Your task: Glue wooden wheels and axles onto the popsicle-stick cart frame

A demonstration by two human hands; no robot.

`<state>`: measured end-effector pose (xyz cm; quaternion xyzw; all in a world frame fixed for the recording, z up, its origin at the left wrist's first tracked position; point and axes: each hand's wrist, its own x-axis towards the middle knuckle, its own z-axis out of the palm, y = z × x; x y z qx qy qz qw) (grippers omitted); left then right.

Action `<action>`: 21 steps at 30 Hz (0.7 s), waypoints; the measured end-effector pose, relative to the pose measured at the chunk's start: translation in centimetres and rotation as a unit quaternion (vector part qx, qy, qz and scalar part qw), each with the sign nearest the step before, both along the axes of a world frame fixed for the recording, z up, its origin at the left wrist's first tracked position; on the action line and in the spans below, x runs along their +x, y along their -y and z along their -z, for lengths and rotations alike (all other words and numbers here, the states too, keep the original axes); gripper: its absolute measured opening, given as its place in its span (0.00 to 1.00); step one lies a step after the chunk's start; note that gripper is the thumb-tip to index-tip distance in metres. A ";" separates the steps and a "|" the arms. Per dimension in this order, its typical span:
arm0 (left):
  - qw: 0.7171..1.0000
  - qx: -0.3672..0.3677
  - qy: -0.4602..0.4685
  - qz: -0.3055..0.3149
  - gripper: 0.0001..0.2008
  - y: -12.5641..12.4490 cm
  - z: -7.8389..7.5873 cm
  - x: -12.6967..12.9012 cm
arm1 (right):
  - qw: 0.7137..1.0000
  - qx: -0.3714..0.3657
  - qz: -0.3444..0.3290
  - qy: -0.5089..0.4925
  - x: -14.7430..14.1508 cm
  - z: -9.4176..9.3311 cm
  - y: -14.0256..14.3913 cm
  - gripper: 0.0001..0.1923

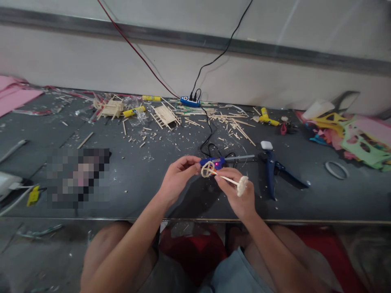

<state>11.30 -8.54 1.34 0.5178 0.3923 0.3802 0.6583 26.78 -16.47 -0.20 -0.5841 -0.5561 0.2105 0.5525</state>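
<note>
Between both hands is a pale wooden stick piece [227, 178], with a spoked wheel-like ring at its left end and a round knobbly disc at its right end. My right hand [241, 197] is closed around its stick. The fingertips of my left hand [179, 177] are pinched together at the left edge of the ring. Just behind the ring lies a blue glue gun [218, 163], its red light lit and a clear glue stick [241, 157] jutting out to the right. The ring hides part of the gun.
Cut sticks [235, 122] and small stick-built frames [165, 116] lie along the back, near a blue power strip [190, 101]. Blue-handled cutters [276, 173] and a tape ring [336, 170] are at right. A black cord [210, 126] crosses the table. Yellow glue tubes [134, 111] lie behind.
</note>
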 end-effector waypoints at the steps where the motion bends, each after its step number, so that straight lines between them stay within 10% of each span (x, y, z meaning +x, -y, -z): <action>1: 1.000 0.007 -0.014 0.010 0.10 0.0 0.0 0.0 | 1.000 -0.004 -0.001 -0.015 0.0 0.0 0.0 0.06; 5: 0.977 0.099 -0.166 0.089 0.12 -0.4 0.4 -0.8 | 0.995 -0.015 0.006 -0.099 0.0 0.3 -0.2 0.06; 12: 0.813 0.310 -0.420 0.258 0.12 -0.3 2.1 -2.1 | 0.976 -0.056 0.031 -0.208 -0.1 0.3 -0.5 0.06; 21: 0.812 0.297 -0.422 0.274 0.10 0.8 1.2 -1.9 | 0.959 -0.112 0.043 -0.259 -0.4 0.6 -0.9 0.10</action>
